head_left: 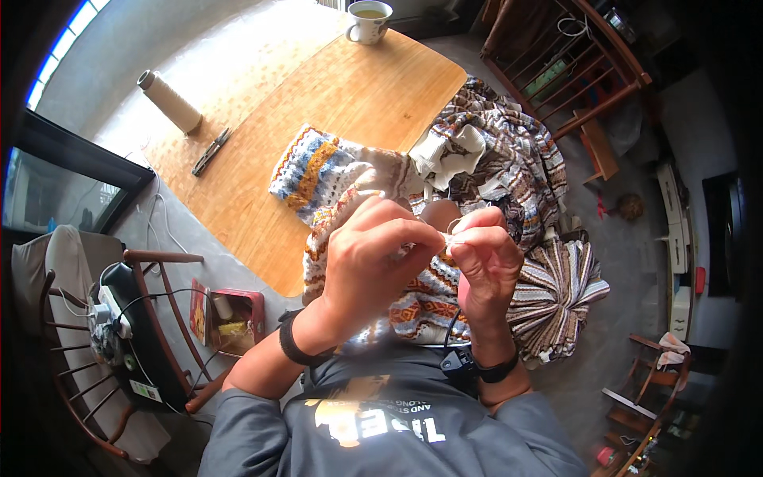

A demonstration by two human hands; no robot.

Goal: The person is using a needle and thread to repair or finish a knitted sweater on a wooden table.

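Observation:
At the centre, my left hand [373, 258] and my right hand [485, 270] are raised and nearly touching, both pinching a fine pale strand [449, 237]; whether a needle is among it is too small to tell. Beneath them lies a patterned knit piece [318, 171] in cream, blue and orange, draped from the wooden table [238, 199] toward my lap. A pile of brown, grey and cream knitwear [528, 167] lies to the right, with a gathered striped piece [552, 298] below it.
The table holds a tan yarn cone [171, 102], small dark snips [211, 153] and a mug [368, 24]. A chair with cords [131, 334] and an open red box [238, 314] are at left. Wooden furniture [576, 67] stands at upper right.

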